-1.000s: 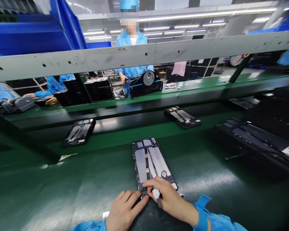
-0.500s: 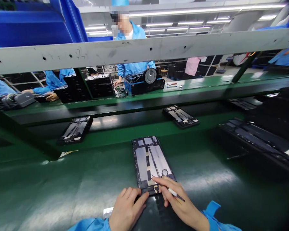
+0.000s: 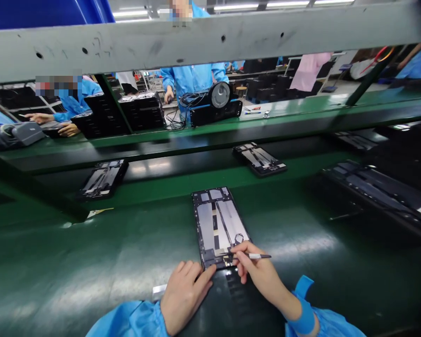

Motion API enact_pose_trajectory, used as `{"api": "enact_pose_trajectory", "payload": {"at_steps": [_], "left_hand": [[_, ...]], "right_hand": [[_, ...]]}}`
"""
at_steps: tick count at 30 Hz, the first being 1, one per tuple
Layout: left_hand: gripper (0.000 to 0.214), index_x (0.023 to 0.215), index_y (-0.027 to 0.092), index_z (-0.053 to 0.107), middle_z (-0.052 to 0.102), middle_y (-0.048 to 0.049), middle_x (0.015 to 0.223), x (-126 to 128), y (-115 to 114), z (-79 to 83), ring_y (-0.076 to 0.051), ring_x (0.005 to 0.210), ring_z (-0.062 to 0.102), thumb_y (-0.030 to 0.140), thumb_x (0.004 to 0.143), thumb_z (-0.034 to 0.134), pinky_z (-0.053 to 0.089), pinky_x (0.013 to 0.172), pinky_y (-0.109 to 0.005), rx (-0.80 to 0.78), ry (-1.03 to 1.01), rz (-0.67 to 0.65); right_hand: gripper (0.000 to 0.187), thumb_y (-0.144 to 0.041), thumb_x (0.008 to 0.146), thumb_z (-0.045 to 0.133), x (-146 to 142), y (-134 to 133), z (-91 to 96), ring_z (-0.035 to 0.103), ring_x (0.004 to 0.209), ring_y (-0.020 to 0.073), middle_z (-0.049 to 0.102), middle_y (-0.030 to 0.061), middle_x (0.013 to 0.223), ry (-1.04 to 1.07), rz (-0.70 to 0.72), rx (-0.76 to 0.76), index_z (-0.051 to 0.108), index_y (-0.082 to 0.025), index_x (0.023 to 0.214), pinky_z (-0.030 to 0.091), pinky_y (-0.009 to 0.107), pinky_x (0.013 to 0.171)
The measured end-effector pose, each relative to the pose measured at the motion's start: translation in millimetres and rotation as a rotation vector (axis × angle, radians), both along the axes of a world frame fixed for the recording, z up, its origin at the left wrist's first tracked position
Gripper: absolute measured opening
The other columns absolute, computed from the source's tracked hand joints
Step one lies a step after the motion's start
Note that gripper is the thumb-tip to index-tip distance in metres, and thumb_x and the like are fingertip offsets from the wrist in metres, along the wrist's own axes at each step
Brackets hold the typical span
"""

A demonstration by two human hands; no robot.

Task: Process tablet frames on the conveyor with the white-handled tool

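A black tablet housing (image 3: 217,224) lies flat on the green conveyor belt (image 3: 91,248), with silver panels and strips inside it. My left hand (image 3: 184,295) rests at its near left corner, thumb against the edge and holding nothing. My right hand (image 3: 259,269) sits at the near right edge, pinching a slim tool with a white grip (image 3: 259,256). The tool lies almost level, and its dark tip points right, away from the housing. My fingertips touch the housing's lower part.
Similar housings lie farther along the belt (image 3: 103,179) (image 3: 259,159), and a larger dark one (image 3: 375,189) sits at the right. A grey metal crossbar (image 3: 196,42) spans the view. Beyond it, co-workers in blue sit at a bench with stacked black units.
My right hand has moved up onto the housing's near edge, and the tool has swung from pointing down-right to nearly level. The whole view has tilted, so the housing sits higher.
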State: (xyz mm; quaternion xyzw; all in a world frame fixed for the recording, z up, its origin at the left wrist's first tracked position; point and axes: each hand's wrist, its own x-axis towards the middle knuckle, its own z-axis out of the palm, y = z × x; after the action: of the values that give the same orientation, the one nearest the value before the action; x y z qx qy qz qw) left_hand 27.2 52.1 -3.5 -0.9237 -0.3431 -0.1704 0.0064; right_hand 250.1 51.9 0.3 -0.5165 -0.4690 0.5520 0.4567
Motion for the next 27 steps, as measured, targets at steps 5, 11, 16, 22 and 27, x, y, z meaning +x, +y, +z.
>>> {"api": "enact_pose_trajectory", "payload": {"at_steps": [5, 11, 16, 22, 27], "left_hand": [[0.027, 0.126, 0.016, 0.053, 0.057, -0.0008, 0.076, 1, -1, -0.7, -0.017, 0.067, 0.050, 0.021, 0.101, 0.042, 0.033, 0.064, -0.031, 0.017, -0.019, -0.015], [0.026, 0.124, 0.017, 0.054, 0.058, -0.0004, 0.075, 1, -1, -1.3, -0.017, 0.066, 0.050, 0.022, 0.101, 0.042, 0.032, 0.064, -0.031, 0.036, -0.030, -0.015], [0.027, 0.126, 0.017, 0.053, 0.058, -0.0004, 0.075, 0, -1, -3.2, -0.017, 0.068, 0.050, 0.020, 0.101, 0.044, 0.031, 0.065, -0.031, 0.025, -0.026, -0.012], [0.028, 0.127, 0.018, 0.053, 0.058, -0.0005, 0.075, -2, -1, -7.3, -0.017, 0.067, 0.049, 0.020, 0.101, 0.044, 0.031, 0.065, -0.031, 0.020, -0.024, -0.014], [0.025, 0.123, 0.021, 0.056, 0.057, 0.0001, 0.073, -7, 4, -8.2, -0.015, 0.066, 0.047, 0.021, 0.102, 0.041, 0.030, 0.062, -0.029, -0.038, -0.142, -0.024]], "right_hand": [[0.026, -0.044, 0.087, 0.058, -2, -5, -4.9, 0.056, 0.047, 0.0111, 0.059, -0.0019, 0.063, -0.175, 0.094, 0.043, 0.058, -0.019, 0.083, 0.048, 0.021, 0.044], [0.013, -0.027, 0.089, 0.051, -4, -3, -1.4, 0.057, 0.049, 0.0126, 0.057, -0.0032, 0.060, -0.363, 0.147, 0.236, 0.060, -0.019, 0.083, 0.046, 0.023, 0.050], [0.016, -0.027, 0.089, 0.050, 4, -4, -1.3, 0.058, 0.050, 0.0132, 0.058, -0.0022, 0.060, -0.380, 0.120, 0.214, 0.058, -0.019, 0.079, 0.045, 0.023, 0.049], [0.020, -0.034, 0.090, 0.053, 15, -5, -9.8, 0.055, 0.047, 0.0121, 0.054, -0.0035, 0.057, -0.312, 0.060, 0.117, 0.056, -0.020, 0.076, 0.046, 0.022, 0.046], [0.028, -0.046, 0.088, 0.058, 14, -4, -4.4, 0.061, 0.050, 0.0131, 0.065, 0.0015, 0.068, -0.128, 0.030, 0.045, 0.060, -0.018, 0.087, 0.051, 0.022, 0.045]]}}
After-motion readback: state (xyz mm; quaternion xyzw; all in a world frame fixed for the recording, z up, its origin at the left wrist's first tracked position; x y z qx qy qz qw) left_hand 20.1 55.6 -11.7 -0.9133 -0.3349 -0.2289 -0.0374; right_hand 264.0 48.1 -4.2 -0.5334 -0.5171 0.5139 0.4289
